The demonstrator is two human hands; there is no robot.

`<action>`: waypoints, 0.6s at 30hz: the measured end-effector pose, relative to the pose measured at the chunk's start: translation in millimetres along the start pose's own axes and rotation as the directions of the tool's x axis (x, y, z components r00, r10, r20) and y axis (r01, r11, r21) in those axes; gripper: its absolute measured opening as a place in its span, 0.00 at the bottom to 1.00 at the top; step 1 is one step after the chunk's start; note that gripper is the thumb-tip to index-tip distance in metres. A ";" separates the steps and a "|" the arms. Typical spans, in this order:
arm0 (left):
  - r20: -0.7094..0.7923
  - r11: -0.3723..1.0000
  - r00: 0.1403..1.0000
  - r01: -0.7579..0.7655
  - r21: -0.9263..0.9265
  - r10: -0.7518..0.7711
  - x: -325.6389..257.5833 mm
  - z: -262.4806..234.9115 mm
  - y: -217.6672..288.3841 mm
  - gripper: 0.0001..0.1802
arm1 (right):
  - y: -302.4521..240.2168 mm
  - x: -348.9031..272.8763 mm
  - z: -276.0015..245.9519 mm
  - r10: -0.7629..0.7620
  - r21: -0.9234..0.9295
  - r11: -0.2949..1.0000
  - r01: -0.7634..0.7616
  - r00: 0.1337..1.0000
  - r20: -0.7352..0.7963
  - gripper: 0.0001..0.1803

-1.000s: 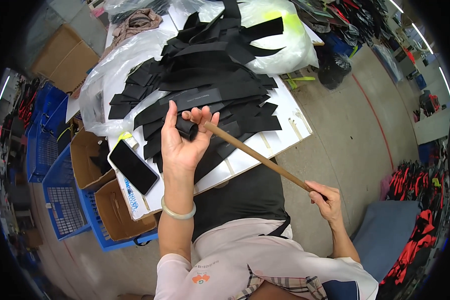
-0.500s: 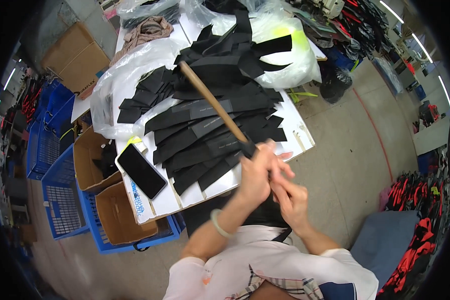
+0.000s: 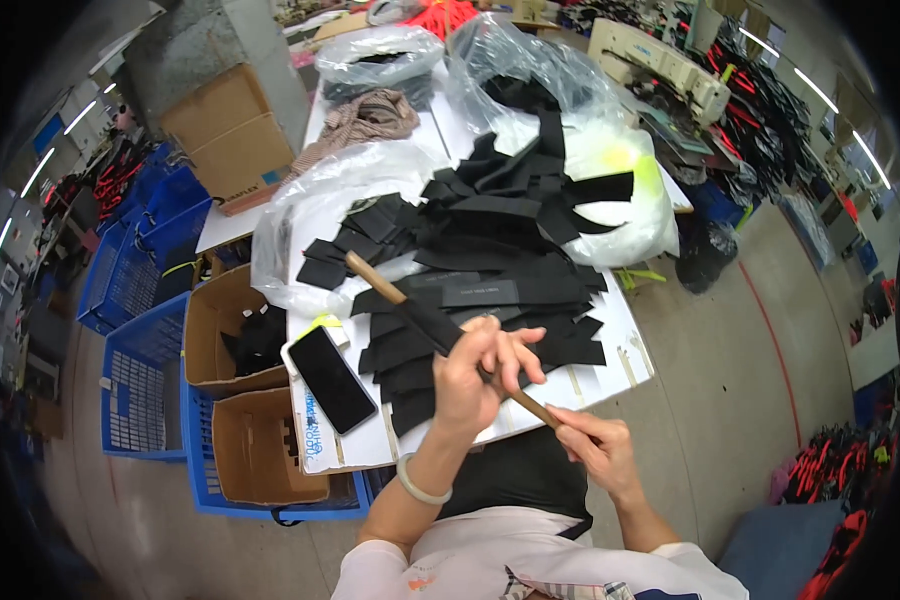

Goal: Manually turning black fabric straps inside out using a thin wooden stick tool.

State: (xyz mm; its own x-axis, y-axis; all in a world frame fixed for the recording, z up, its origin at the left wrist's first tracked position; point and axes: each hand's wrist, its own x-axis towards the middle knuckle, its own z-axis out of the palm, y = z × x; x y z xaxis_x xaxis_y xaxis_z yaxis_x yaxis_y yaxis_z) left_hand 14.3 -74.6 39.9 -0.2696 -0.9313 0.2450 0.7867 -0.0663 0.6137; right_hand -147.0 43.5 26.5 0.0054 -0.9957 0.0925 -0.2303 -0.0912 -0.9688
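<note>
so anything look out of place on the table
Slightly: the black strips lie unevenly heaped, far ones jutting at odd angles, and a phone sits slantwise by the left edge of the table. No spill or damage is visible.

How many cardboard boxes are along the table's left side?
3: a near open box, a middle open box just beyond it with black pieces inside, and a far box farther back. Others may be hidden.
</note>
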 end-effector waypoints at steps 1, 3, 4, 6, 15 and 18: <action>0.007 0.998 0.998 -0.059 -0.006 0.059 3.1 -8.1 8.6 0.16 | 6.4 -6.4 -5.2 -0.018 0.001 1.000 0.018 1.000 0.017 0.15; -0.052 0.994 0.994 -0.096 -0.050 0.093 12.5 -13.0 23.6 0.15 | 18.0 -21.4 -20.3 0.062 0.037 0.997 -0.062 0.998 -0.011 0.15; -0.090 0.991 0.991 -0.107 -0.082 0.100 15.2 -14.8 29.0 0.15 | 18.3 -26.0 -18.5 0.047 0.030 0.998 -0.047 0.999 -0.003 0.15; -0.038 0.987 0.992 -0.126 -0.096 0.123 14.5 -18.8 26.9 0.16 | 12.2 -37.2 -5.6 0.251 0.241 0.940 -0.242 0.968 -0.009 0.15; 0.110 0.891 0.993 -0.022 0.453 -0.032 -0.9 -16.4 13.1 0.22 | 6.3 -14.7 6.0 0.265 0.406 0.880 -0.247 0.964 0.012 0.16; 0.022 0.994 0.997 0.073 0.077 -0.074 0.6 -10.3 4.5 0.19 | 17.8 -21.4 2.8 0.148 0.257 0.958 -0.126 0.987 -0.066 0.16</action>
State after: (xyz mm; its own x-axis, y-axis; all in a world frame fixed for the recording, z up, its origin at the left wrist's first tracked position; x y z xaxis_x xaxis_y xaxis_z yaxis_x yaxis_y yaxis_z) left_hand 23.4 -79.2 35.0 -0.3394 -0.9158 0.2150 0.7198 -0.1057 0.6861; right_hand -148.5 63.2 6.7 -0.0928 -0.9950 -0.0369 0.0287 0.0344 -0.9990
